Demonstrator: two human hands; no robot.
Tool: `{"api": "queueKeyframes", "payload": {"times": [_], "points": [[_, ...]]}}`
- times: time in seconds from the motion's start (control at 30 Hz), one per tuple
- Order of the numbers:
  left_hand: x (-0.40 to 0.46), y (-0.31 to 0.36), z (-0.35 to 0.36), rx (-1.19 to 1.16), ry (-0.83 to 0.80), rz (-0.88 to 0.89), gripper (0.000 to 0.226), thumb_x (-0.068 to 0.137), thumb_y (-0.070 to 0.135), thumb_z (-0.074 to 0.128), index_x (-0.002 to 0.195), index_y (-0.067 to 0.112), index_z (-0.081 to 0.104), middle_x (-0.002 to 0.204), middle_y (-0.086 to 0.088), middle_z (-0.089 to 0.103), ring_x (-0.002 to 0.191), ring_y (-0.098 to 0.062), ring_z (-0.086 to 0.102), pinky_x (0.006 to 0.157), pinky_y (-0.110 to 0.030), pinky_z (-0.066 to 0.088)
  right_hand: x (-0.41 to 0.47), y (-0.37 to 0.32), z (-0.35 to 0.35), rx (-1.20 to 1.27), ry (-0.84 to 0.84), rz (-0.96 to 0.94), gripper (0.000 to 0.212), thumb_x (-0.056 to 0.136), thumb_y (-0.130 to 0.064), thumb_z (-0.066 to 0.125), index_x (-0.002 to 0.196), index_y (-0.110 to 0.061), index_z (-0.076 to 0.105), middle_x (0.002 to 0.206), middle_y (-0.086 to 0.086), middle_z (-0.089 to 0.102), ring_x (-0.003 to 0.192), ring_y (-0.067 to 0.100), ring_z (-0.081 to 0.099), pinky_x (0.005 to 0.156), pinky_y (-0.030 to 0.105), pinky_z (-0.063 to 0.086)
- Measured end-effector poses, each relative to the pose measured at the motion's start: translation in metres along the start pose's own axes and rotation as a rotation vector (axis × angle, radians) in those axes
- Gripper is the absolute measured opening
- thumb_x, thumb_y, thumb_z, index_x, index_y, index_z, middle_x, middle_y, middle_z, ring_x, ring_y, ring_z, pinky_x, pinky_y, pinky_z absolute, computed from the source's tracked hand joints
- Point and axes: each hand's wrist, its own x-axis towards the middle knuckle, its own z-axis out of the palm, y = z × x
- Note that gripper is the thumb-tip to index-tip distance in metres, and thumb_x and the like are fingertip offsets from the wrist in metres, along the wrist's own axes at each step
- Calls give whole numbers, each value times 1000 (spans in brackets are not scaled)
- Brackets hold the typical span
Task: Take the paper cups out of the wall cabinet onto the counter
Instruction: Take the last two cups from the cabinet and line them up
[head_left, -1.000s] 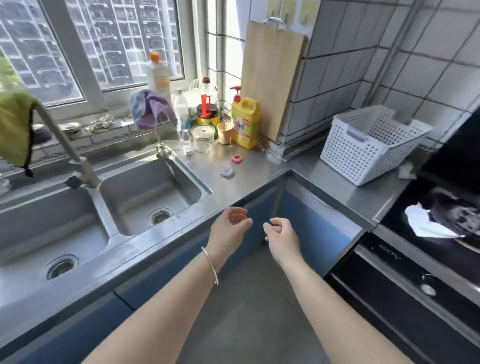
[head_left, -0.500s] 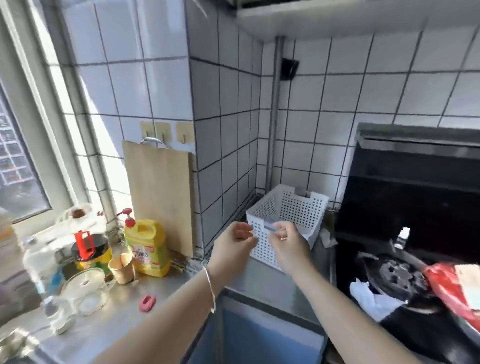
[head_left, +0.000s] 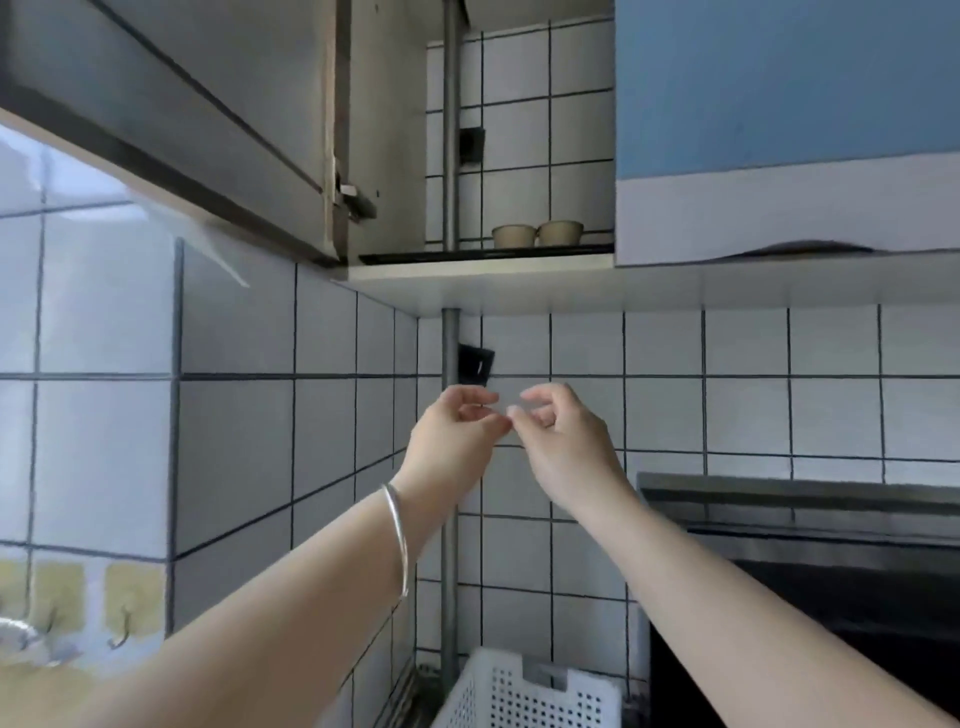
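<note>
Two paper cups now up top in the open wall cabinet, left hand and right hand empty, loosely curled, fingertips nearly touching mid-frame, grab next probably.

- Two paper cups stand side by side, touching or nearly so, on the bottom shelf of the open wall cabinet — only their upper parts show above the shelf edge.
- A blue cabinet door hangs just to their right.
- Below the cabinet, the left hand and right hand are raised before the tiled wall, curled fingers almost meeting, both empty.
- A silver bangle circles the left wrist.
- A white perforated basket sits at the bottom edge — a dark range hood is at right.
</note>
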Motion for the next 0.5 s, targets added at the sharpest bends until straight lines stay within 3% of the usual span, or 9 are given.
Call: {"api": "queueKeyframes", "payload": {"times": [0.1, 0.2, 0.27, 0.4, 0.5], "points": [[51, 9, 12, 27, 15, 82, 24, 81, 20, 63, 104, 22, 59, 97, 3, 64, 85, -15, 61, 74, -29, 48, 56, 5, -4, 24, 59, -36, 30, 92, -32, 50, 120, -20, 51, 97, -4, 56, 75, 8, 51, 57, 15, 36], [93, 11, 20, -8, 9, 119, 20, 81, 21, 62, 100, 25, 58, 106, -2, 67, 92, -19, 64, 75, -31, 49, 101, 11, -3, 20, 106, -78, 31, 92, -30, 50, 120, -18, 52, 99, -2, 56, 85, 13, 53, 62, 22, 37], [117, 15, 23, -14, -5, 164, 16, 81, 19, 62, 92, 30, 57, 106, -5, 67, 91, -20, 64, 77, -33, 51, 125, 12, 0, 10, 122, -114, 30, 93, -28, 48, 120, -18, 52, 100, -2, 56, 88, 14, 52, 60, 19, 37], [163, 41, 23, 32, 18, 417, 20, 82, 11, 60, 85, 31, 57, 92, -1, 67, 77, -14, 60, 69, -26, 48, 166, -2, -2, -16, 233, -314, 20, 95, -23, 44, 111, -19, 56, 93, -5, 58, 84, 13, 55, 59, 13, 37], [195, 71, 17, 18, -24, 591, 21, 83, 7, 58, 82, 28, 58, 85, -2, 65, 74, -10, 61, 69, -22, 49, 200, -27, -10, -91, 344, -456, 20, 95, -17, 42, 108, -18, 57, 89, -5, 58, 79, 11, 52, 58, 21, 39]]}}
